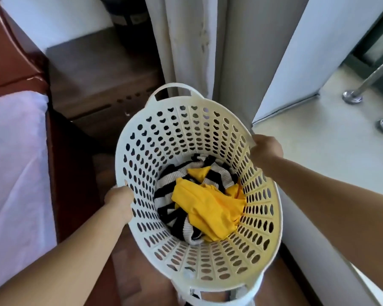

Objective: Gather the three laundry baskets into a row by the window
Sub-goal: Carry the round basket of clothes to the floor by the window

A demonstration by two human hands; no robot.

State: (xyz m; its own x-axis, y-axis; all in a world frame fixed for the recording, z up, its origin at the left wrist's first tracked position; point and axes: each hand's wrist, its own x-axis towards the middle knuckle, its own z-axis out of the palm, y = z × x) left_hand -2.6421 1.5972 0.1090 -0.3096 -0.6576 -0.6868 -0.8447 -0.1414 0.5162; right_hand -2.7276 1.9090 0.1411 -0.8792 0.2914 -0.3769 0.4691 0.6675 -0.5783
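**Both hands on the rim of a white laundry basket beside the curtain**

The white, hole-patterned laundry basket (186, 138) fills the middle of the view, its mouth tipped toward the camera. The left hand (119, 200) is closed over the rim on the left side; the right hand (266, 147) is closed over the rim on the right. At the bottom of the basket lie a yellow garment (205, 214) and a black-and-white striped cloth (166, 195) bunched together. To the left is a bed with a pale sheet (13, 164). Beyond the basket's far handle hangs a cream curtain (186, 45), with a wooden cabinet (97, 74) to its left. A pale ledge (318, 138) with metal rail posts (353, 97) lies to the right.
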